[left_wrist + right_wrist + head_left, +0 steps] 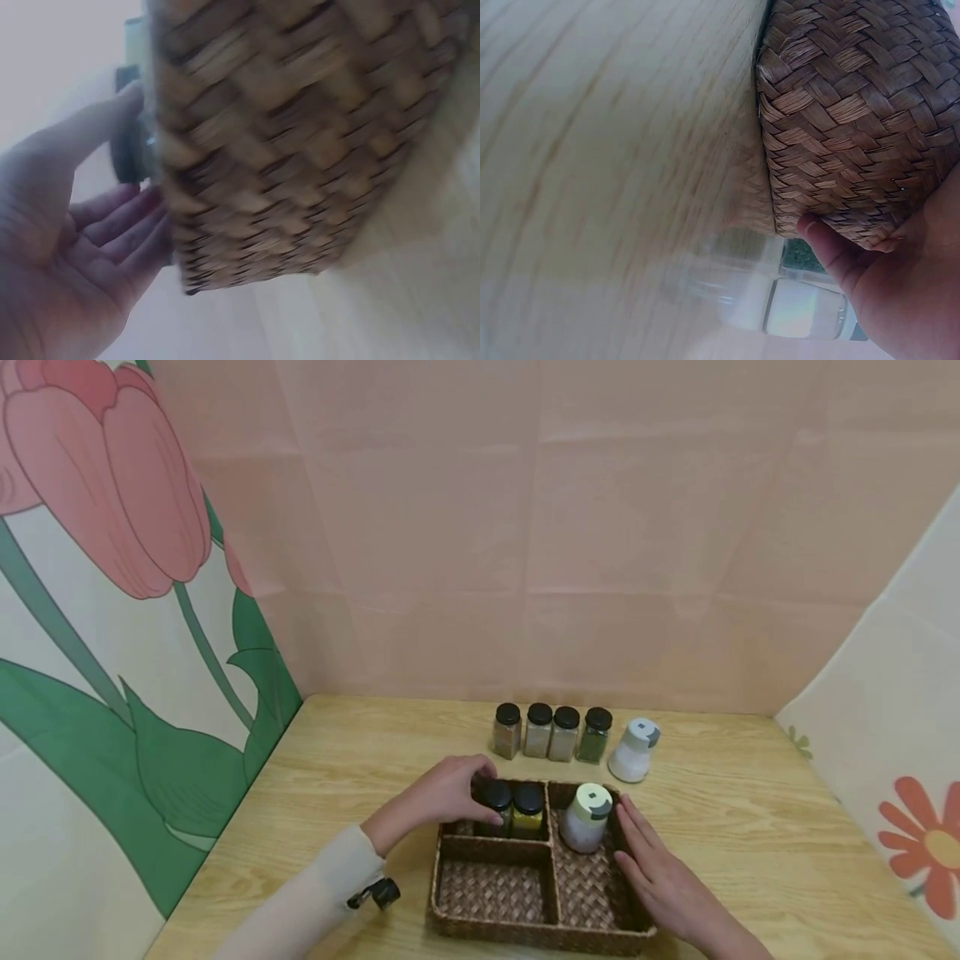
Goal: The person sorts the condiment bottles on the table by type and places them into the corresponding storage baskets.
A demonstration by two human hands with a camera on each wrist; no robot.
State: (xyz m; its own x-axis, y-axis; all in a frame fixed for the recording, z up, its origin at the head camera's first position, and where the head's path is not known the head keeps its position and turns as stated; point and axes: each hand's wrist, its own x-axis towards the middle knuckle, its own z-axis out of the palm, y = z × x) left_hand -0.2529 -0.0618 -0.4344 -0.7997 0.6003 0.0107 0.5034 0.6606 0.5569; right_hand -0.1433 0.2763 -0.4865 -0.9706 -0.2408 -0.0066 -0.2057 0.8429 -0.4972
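A brown woven basket (495,932) with three compartments sits on the table in the head view. In its back left compartment two black-lidded spice jars stand side by side. My left hand (454,789) grips the left spice jar (497,795) near its lid, thumb in front and fingers behind. Right beside it is the other spice jar (528,799), with yellow contents. A shaker with a pale yellow-green lid (587,818) stands in the right compartment. Against the basket's right wall rests my right hand (660,872), its fingers straight along the rim; the right wrist view shows this hand (900,289) on the weave.
Behind the basket several black-lidded spice jars stand in a row, from a brownish one (507,732) to a green one (594,737). To their right is a white shaker (633,752). A pink cloth backdrop (525,568) rises at the rear edge of the wooden table (360,735).
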